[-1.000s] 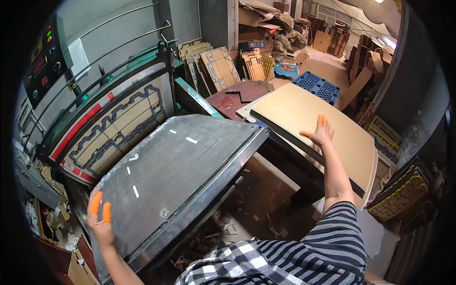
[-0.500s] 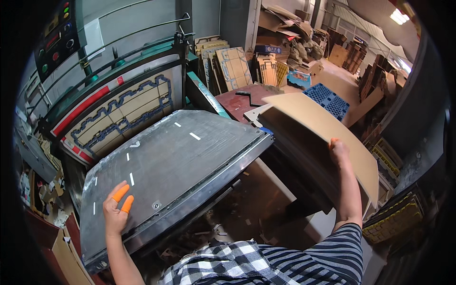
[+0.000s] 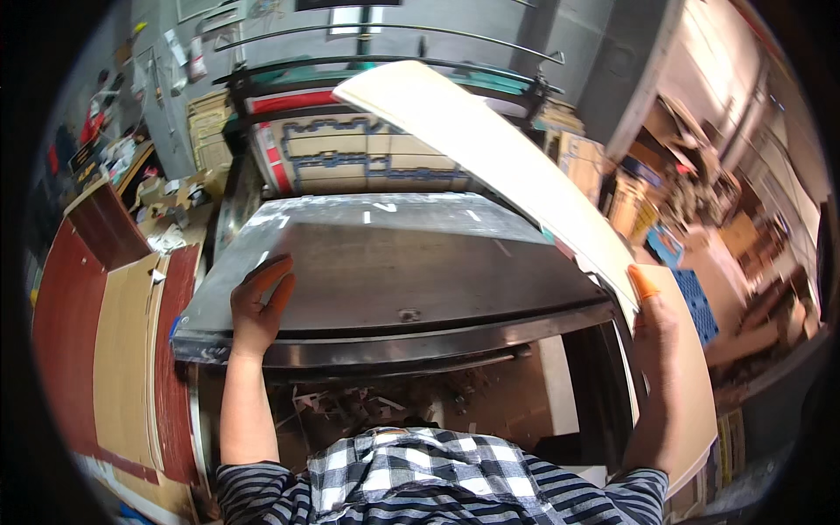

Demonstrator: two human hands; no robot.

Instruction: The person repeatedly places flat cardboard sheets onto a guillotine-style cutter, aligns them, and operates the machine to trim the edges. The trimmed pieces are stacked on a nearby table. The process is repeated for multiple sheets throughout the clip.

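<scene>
My right hand (image 3: 656, 319), with an orange cover on a finger, grips the near edge of a large cardboard sheet (image 3: 490, 144). The sheet is raised and tilted, with its far end over the back of a flat press bed (image 3: 420, 280) and its shadow across the metal. Above the left part of the bed, my left hand (image 3: 261, 297) is empty, its orange-covered fingers apart. Behind the bed stands the upright press plate with a cutting die (image 3: 376, 153) of tan board and dark outlines. More cardboard (image 3: 696, 376) shows beside my right forearm.
A dark red table (image 3: 70, 306) with a tan board (image 3: 127, 359) is on my left. Scraps (image 3: 350, 407) lie under the bed's front edge. A blue pallet (image 3: 696, 306) and piled cardboard (image 3: 682, 131) are at the right. A rail (image 3: 394, 31) crosses above the press.
The view has turned right to left, bringing the press to the middle. My right hand has lifted the cardboard sheet from the right side toward the bed. My left hand stays empty over the bed.
</scene>
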